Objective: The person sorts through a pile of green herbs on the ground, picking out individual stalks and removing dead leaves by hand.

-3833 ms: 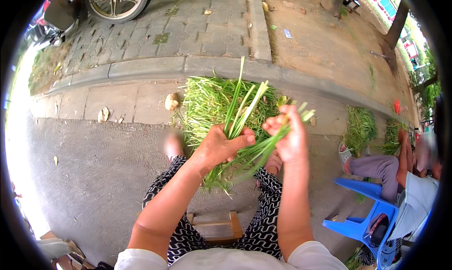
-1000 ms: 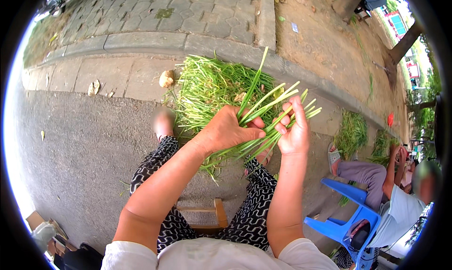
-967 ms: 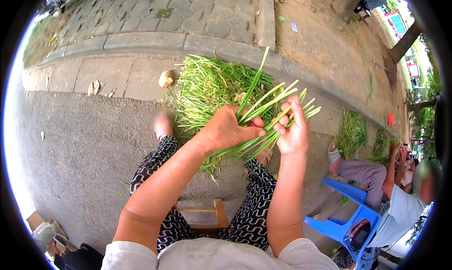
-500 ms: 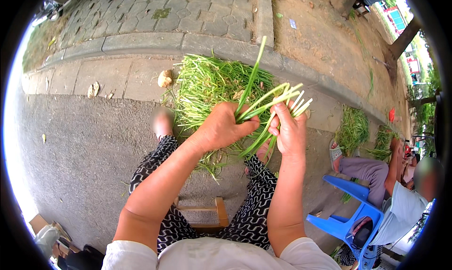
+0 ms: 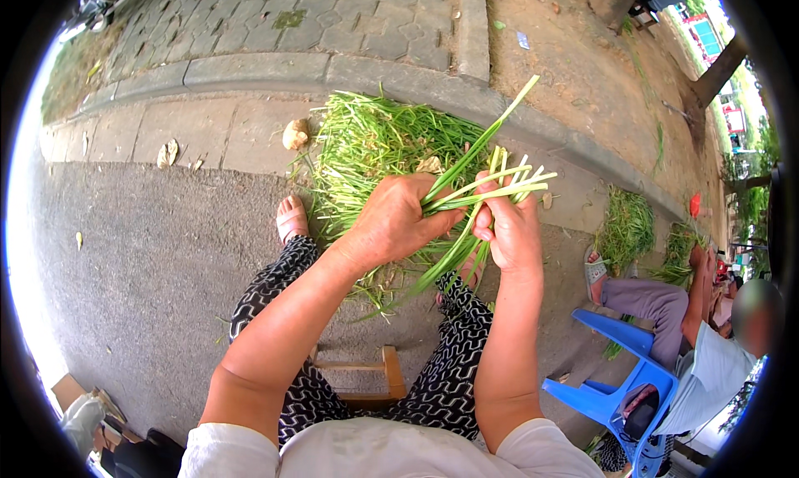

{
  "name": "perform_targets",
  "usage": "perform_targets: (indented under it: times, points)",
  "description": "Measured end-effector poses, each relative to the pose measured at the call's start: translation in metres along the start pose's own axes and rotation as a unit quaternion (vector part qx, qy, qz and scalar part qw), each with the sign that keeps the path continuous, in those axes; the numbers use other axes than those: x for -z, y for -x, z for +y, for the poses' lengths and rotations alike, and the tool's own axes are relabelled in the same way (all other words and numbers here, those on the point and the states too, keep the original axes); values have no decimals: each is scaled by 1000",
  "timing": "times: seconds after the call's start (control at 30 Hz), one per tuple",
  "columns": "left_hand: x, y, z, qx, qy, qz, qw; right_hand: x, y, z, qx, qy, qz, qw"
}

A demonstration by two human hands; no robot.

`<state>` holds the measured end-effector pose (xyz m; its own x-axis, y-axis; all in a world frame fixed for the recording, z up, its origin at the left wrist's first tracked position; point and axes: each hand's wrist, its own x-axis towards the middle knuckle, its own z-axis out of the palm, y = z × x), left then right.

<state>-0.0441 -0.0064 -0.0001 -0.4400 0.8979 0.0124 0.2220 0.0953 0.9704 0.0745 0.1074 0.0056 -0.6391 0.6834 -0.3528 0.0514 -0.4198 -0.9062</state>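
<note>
My left hand [image 5: 396, 216] is closed on a few long green stalks [image 5: 487, 145], whose tips point up and to the right. To its right, my right hand [image 5: 509, 228] pinches a small bunch of similar stalks [image 5: 526, 182] by their pale ends, with the green leaves hanging down between my hands. The two sets of stalks cross where the hands come close together. Beyond and beneath them a large heap of cut green stalks [image 5: 358, 145] lies on the pavement. Loose bits are scattered on its near side, by my feet.
A curb [image 5: 258, 70] runs behind the heap, with paving blocks and bare soil past it. At right, another person sits by a blue plastic chair [image 5: 603, 395], near smaller green piles [image 5: 626, 224]. A wooden stool [image 5: 391, 374] shows between my legs.
The stalks in my left hand have swung from nearly upright to leaning right, over the right hand's bunch. My hands stay almost in place.
</note>
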Motion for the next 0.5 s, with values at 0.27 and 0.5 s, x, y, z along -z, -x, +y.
perform_targets:
  times: [0.27, 0.5]
  points:
    - [3, 1, -8, 4, -53, -5, 999, 2, -1, 0, -6, 6, -8, 1000]
    - [7, 0, -4, 75, -1, -37, 996, 0, 1, -3, -33, -21, -8, 999]
